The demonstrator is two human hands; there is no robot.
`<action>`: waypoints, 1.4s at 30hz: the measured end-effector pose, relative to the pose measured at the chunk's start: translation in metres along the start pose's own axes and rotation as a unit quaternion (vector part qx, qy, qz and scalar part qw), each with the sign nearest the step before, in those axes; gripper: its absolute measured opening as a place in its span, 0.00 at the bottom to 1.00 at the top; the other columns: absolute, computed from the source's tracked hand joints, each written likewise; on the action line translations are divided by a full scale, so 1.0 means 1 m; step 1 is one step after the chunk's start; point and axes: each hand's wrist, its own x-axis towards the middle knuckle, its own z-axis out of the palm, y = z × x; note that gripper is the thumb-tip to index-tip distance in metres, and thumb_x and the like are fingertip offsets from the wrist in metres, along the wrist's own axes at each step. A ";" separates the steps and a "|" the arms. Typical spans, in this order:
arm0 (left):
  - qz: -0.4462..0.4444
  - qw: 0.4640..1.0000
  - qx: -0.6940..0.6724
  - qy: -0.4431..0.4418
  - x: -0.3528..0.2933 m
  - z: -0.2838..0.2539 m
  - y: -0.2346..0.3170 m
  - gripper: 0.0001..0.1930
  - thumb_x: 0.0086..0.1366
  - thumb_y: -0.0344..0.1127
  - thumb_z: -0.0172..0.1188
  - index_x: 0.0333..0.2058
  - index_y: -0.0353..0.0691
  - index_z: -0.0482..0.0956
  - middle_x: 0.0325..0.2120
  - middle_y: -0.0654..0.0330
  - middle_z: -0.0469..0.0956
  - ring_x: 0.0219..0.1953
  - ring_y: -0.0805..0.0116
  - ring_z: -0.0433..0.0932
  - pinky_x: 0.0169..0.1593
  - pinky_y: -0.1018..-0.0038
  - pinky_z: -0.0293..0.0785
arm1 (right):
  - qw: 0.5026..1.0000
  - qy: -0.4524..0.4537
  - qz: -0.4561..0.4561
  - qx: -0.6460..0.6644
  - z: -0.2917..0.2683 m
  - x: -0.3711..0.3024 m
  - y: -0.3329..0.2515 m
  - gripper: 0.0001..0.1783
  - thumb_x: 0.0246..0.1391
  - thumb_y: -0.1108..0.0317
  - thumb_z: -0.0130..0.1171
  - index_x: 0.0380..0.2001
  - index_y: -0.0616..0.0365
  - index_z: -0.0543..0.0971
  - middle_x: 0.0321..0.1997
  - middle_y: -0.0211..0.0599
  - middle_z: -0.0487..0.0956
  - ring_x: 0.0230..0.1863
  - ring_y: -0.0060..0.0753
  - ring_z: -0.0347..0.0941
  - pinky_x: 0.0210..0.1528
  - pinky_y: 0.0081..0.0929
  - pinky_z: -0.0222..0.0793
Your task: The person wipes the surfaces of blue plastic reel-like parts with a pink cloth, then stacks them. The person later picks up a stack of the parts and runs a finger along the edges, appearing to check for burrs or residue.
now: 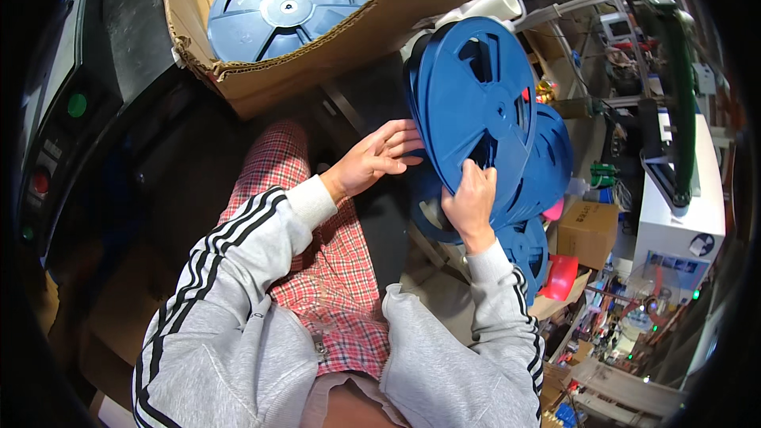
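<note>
At the far left I have a dark machine with a round green button and a red button. Right of it stands an open cardboard box, its near left corner frayed, with a shiny blue reel lying inside, close to the front edge. Below that edge I see red checked trousers, and just beyond the knees I have the left hand with thumb and fingers apart at the left rim of the raised blue reel; I cannot tell whether its fingertips touch. That reel is tilted in the air, off the box's right front corner, with a white roll behind its top. I have the right hand clamped on its lower part, beside a cut-out. More blue reels show behind and below it. Farther right are a small brown carton and a white cabinet
</note>
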 end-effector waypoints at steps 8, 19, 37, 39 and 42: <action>0.034 0.977 0.196 -0.080 -0.011 0.071 0.055 0.29 0.63 0.31 0.64 0.62 0.36 0.68 0.60 0.52 0.72 0.63 0.60 0.70 0.67 0.61 0.66 | 0.835 0.057 0.228 0.497 -0.135 -0.029 -0.025 0.09 0.46 0.77 0.59 0.34 0.63 0.74 0.25 0.34 0.75 0.24 0.26 0.71 0.29 0.24 0.67; 0.076 0.952 0.295 -0.002 -0.062 0.106 0.095 0.14 0.66 0.25 0.56 0.50 0.35 0.79 0.46 0.58 0.81 0.50 0.68 0.80 0.59 0.70 0.74 | 0.564 0.019 0.227 0.794 -0.124 -0.037 -0.053 0.17 0.46 0.72 0.59 0.40 0.65 0.69 0.19 0.34 0.64 0.20 0.28 0.61 0.31 0.22 0.59; 0.120 0.731 0.600 0.300 -0.103 0.026 0.095 0.08 0.60 0.23 0.59 0.39 0.34 0.82 0.36 0.56 0.83 0.39 0.66 0.82 0.48 0.70 0.79 | 0.531 0.028 0.217 0.818 -0.085 -0.062 -0.045 0.18 0.51 0.61 0.63 0.41 0.61 0.72 0.19 0.27 0.69 0.17 0.22 0.63 0.39 0.27 0.56; 0.154 0.677 0.691 0.202 -0.107 0.026 0.091 0.11 0.58 0.24 0.63 0.41 0.36 0.81 0.39 0.54 0.82 0.43 0.59 0.81 0.51 0.67 0.78 | 0.518 0.028 0.218 0.827 -0.083 -0.061 -0.040 0.19 0.52 0.61 0.63 0.41 0.60 0.72 0.19 0.27 0.69 0.17 0.22 0.62 0.40 0.26 0.55; 0.146 0.661 0.731 0.088 -0.104 0.030 0.068 0.14 0.55 0.27 0.67 0.42 0.36 0.80 0.41 0.52 0.80 0.47 0.53 0.78 0.53 0.64 0.75 | 0.510 0.027 0.223 0.830 -0.077 -0.060 -0.034 0.20 0.53 0.59 0.63 0.42 0.60 0.72 0.20 0.27 0.69 0.17 0.21 0.61 0.41 0.26 0.55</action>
